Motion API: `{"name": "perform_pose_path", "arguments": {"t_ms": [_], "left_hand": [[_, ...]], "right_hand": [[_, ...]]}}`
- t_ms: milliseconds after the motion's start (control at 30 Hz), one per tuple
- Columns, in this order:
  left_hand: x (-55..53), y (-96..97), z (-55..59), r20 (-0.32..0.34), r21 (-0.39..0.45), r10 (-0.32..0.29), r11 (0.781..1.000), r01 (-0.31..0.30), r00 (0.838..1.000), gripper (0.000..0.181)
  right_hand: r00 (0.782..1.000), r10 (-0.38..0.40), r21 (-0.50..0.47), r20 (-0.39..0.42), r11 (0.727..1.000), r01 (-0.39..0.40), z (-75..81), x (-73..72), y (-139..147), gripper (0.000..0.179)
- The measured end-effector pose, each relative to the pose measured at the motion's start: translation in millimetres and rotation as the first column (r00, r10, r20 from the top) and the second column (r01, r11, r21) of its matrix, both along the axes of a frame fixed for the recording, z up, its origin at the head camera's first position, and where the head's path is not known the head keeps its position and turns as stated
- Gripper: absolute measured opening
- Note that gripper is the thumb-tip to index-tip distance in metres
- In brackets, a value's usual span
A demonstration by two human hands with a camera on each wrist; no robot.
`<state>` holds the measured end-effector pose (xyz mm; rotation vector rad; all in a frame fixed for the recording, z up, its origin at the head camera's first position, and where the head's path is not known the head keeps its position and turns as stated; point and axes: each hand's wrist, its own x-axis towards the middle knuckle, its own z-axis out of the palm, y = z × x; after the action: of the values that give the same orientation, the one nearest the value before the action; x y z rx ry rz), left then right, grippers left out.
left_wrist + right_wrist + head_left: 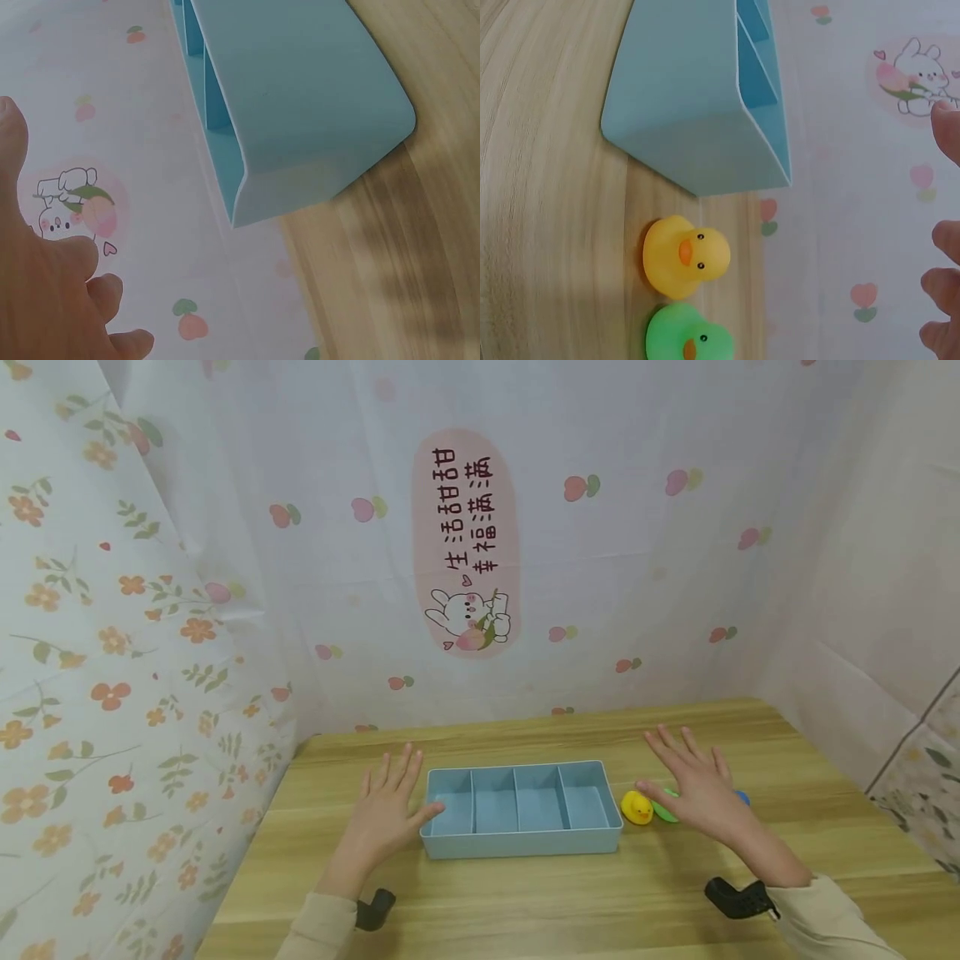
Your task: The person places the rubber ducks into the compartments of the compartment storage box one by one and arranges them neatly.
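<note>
A light blue box (522, 843) with several compartments in a row stands on the table, and the compartments look bare. My left hand (386, 810) is held over the table by the box's left end, fingers spread, with nothing in it. Over the right side my right hand (701, 789) also has its fingers spread and holds nothing. A yellow rubber duck (637, 808) sits just right of the box. Beside it is a green rubber duck (686, 335), partly covered by my right hand in the head view. Something blue (743, 797) peeks out behind that hand.
The wood-patterned table (525, 910) ends at a back wall covered by a printed cloth (637, 593). A floral cloth (112, 693) hangs along the left side. A black wrist-worn device (738, 899) juts out below the right wrist, and another (375, 910) below the left.
</note>
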<state>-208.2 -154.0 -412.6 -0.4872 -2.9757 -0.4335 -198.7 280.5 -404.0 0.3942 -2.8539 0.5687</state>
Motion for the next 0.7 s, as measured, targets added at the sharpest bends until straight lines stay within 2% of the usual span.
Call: {"name": "perform_pose_path", "arguments": {"t_ms": [300, 533, 700], "left_hand": [[1.0, -1.9, -3.2, 0.007, 0.008, 0.0, 1.0, 0.0, 1.0, 0.086], [0.6, -4.1, -13.5, 0.006, 0.022, -0.003, 1.0, 0.003, 1.0, 0.086], [3.2, -4.0, -19.1, 0.021, 0.036, 0.0, 0.999, -0.001, 1.0, 0.085]], "right_hand": [[1.0, -0.009, -0.003, -0.018, 1.0, 0.009, -4.5, -0.1, 13, 0.081], [0.998, -0.019, -0.006, -0.066, 1.0, 0.018, -12.1, 2.2, 29, 0.081], [0.997, -0.004, -0.051, -0.073, 0.999, 0.001, -18.8, 3.9, 42, 0.079]]}}
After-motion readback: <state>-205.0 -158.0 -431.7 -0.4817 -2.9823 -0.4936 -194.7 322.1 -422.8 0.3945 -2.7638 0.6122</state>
